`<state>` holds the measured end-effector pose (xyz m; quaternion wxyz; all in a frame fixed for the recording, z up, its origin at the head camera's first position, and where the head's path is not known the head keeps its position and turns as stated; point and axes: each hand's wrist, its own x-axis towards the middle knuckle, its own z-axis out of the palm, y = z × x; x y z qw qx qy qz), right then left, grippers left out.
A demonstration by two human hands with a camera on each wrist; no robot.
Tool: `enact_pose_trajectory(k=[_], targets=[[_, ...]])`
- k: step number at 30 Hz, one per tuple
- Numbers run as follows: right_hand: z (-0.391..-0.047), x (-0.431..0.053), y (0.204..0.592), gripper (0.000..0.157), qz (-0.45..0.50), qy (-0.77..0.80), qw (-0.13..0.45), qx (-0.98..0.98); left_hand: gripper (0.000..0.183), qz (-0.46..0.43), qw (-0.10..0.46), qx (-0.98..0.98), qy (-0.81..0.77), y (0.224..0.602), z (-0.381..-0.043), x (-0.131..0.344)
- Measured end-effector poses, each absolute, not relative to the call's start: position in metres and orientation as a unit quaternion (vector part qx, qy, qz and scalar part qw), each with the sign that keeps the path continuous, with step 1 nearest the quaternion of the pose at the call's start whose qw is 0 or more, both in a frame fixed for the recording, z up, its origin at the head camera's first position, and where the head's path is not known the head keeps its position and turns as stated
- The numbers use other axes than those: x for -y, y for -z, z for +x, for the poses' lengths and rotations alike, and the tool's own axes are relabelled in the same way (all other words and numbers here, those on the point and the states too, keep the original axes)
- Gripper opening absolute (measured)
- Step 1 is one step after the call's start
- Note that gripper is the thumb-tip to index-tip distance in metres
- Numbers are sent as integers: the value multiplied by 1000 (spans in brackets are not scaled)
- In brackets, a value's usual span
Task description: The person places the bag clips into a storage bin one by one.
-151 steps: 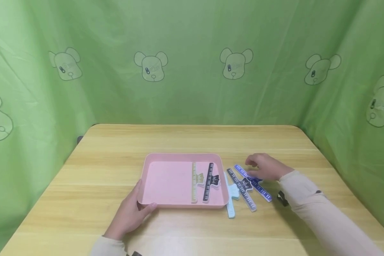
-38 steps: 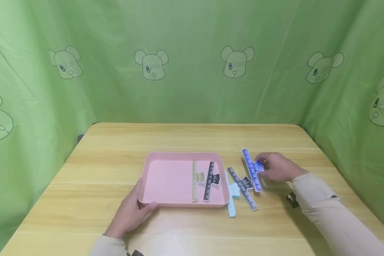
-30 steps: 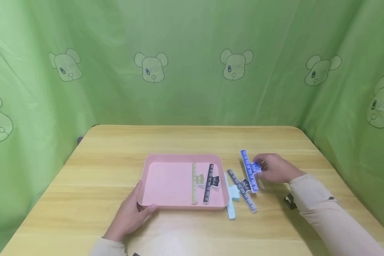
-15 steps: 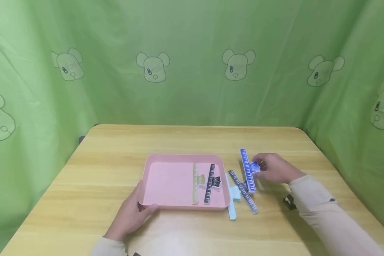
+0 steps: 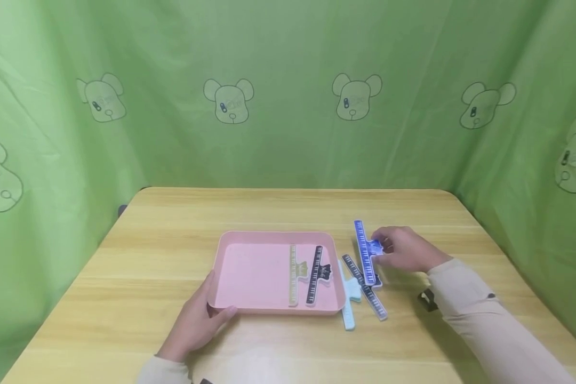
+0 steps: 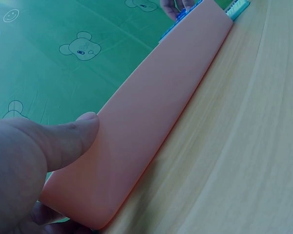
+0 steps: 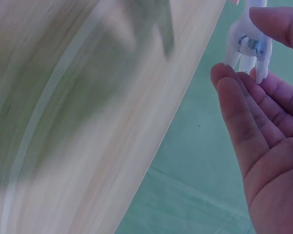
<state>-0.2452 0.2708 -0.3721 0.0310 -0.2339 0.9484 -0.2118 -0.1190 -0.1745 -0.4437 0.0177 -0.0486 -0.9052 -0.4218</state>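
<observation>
My right hand (image 5: 408,250) pinches a blue piano-key clip (image 5: 363,250) by its crown-shaped handle, beside the tray's right end. In the right wrist view, the metal spring (image 7: 253,45) shows between the handles, with thumb and fingers on opposite sides. The blue clip overlaps a dark grey clip (image 5: 375,305) on the table in the head view. My left hand (image 5: 192,322) grips the front left corner of the pink tray (image 5: 254,274), thumb on its front wall (image 6: 136,122). A yellow-green clip (image 5: 293,282) and a black clip (image 5: 313,280) lie inside.
A light-blue clip (image 5: 348,316) lies against the tray's right wall, close to the dark grey one. The wooden table (image 5: 182,213) has a green curtain (image 5: 288,154) with bear-head drawings behind it and on both sides.
Five seconds ago the blue clip lay on the table under my right hand. The hand has picked it up, turned it more upright and moved it left toward the tray. My left hand stays put.
</observation>
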Motion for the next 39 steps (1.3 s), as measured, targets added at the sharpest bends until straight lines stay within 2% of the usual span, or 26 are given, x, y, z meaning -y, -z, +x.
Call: enact_pose_trajectory(k=[10,39], targets=[[-246,-265,370,48,-234,218,28,-947,92,-62,33,900,429,442,-119,173],[-253,-237,369,46,-257,227,28,-939,95,-49,21,903,425,446,-120,175]])
